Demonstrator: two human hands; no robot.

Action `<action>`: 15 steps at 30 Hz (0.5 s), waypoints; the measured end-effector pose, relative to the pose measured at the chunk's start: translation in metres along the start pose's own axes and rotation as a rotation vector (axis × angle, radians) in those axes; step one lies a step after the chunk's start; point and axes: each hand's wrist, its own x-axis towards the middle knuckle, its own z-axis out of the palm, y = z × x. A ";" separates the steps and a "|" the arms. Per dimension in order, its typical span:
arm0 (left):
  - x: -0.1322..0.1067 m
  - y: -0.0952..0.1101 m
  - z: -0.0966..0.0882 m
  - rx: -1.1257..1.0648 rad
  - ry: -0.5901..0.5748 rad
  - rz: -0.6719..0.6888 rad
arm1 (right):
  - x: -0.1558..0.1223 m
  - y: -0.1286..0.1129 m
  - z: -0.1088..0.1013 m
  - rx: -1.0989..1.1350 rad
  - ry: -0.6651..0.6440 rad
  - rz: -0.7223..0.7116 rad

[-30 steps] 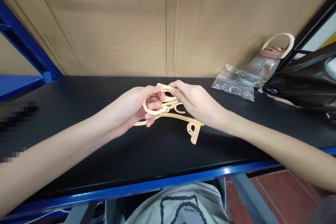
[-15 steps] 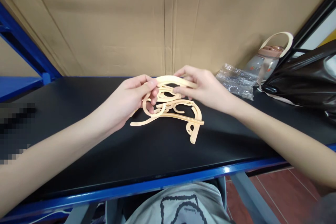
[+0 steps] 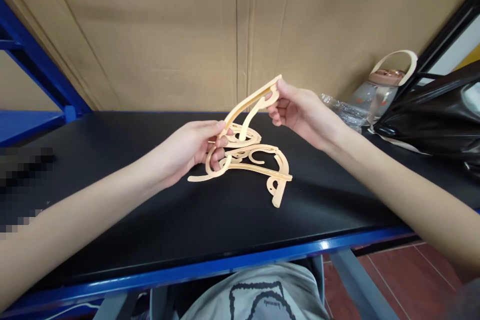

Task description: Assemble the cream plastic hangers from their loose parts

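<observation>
Left hand (image 3: pixel 198 144): thumb and fingers pinching hanger (image 3: pixel 255 96) at lower end, hook curling below, 6 o'clock. Hanger aloft between hands, long axis climbing toward 2 o'clock; second strip (image 3: pixel 248 121) slants down, 7 o'clock, from right fingertips. Pile of hangers (image 3: pixel 258 168) on table (image 3: pixel 195 220), left hand's 4 o'clock. Right hand (image 3: pixel 303 110) pinching upper end. Wrapper (image 3: pixel 347 112), bottle (image 3: pixel 363 96) at right hand's 3 o'clock; bottle's contents unclear.

hands (image 3: pixel 204 145): both gripping cream hanger (image 3: pixel 258 94) | cream pieces (image 3: pixel 258 169): on black tabletop (image 3: pixel 150 230) | bottle (image 3: pixel 375 93): right rear
</observation>
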 end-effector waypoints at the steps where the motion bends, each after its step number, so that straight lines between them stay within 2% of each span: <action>1: 0.000 -0.002 0.001 0.005 -0.028 -0.017 | -0.001 -0.002 0.002 -0.015 -0.007 -0.039; 5: -0.005 -0.005 0.008 0.053 -0.158 -0.064 | -0.008 -0.007 0.009 -0.177 -0.018 -0.154; 9: -0.012 -0.005 0.014 0.123 -0.287 -0.030 | -0.018 -0.008 0.022 -0.301 -0.162 -0.156; 12: -0.013 -0.006 0.018 0.200 -0.236 -0.030 | -0.026 -0.008 0.031 -0.326 -0.279 -0.146; 15: -0.012 -0.006 0.021 0.220 -0.058 -0.031 | -0.031 -0.006 0.034 -0.439 -0.271 -0.204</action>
